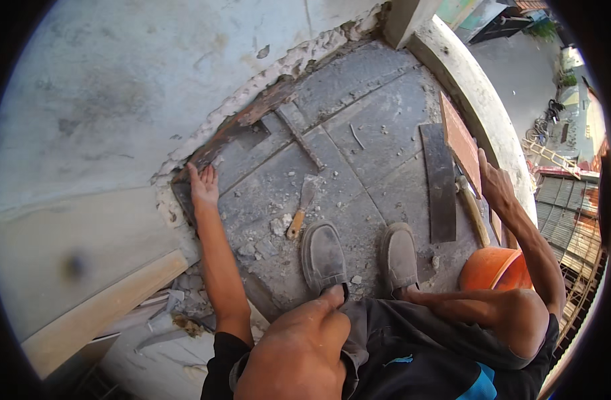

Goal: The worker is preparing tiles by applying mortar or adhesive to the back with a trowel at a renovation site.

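Observation:
My left hand [204,189] reaches to the foot of the wall, its fingers stretched out against the broken lower edge and holding nothing. My right hand [496,181] grips the outer edge of a reddish-brown tile [460,141], which stands tilted near the curved ledge; some of those fingers are hidden. Beside that tile a dark tile strip [439,193] lies on the floor. A hammer [475,215] with a wooden handle rests next to them. Between my left hand and my shoes is a scraper [296,224] with a wooden handle. Farther off lies a rusty metal bar [299,139].
An orange bucket [485,268] stands by my right knee. Rubble [265,243] and dust litter the grey tiled floor [345,150]. The wall [119,100] has a chipped base. A curved concrete ledge [489,100] bounds the right side, with a drop beyond it.

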The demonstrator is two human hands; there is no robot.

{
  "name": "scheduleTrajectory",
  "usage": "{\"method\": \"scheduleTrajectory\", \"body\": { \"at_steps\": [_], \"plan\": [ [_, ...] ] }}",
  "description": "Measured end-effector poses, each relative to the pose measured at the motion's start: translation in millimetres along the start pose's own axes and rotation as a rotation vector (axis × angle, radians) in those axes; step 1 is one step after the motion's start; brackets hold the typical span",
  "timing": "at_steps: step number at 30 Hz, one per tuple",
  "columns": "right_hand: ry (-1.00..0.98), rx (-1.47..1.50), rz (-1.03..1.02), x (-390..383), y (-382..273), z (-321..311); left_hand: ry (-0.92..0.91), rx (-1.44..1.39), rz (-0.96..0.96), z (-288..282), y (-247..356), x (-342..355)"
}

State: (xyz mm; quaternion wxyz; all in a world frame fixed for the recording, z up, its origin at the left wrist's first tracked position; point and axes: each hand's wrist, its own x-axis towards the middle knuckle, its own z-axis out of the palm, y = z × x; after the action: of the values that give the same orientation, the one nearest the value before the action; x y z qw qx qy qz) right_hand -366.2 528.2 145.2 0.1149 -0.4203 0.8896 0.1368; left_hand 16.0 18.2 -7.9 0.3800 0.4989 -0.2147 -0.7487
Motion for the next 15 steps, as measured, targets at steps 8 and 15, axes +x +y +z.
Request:
{"method": "scheduleTrajectory", "body": {
  "at_steps": [8,15],
  "plan": [
    [0.207,-0.218,-0.018,-24.0,29.3,59.4,0.002,0.113,-0.031,-0.1,-6.5,10.6],
    [0.132,-0.288,0.196,-6.5,91.8,67.4,0.003,0.101,-0.038,-6.1,8.8,11.1]
  ]
}}
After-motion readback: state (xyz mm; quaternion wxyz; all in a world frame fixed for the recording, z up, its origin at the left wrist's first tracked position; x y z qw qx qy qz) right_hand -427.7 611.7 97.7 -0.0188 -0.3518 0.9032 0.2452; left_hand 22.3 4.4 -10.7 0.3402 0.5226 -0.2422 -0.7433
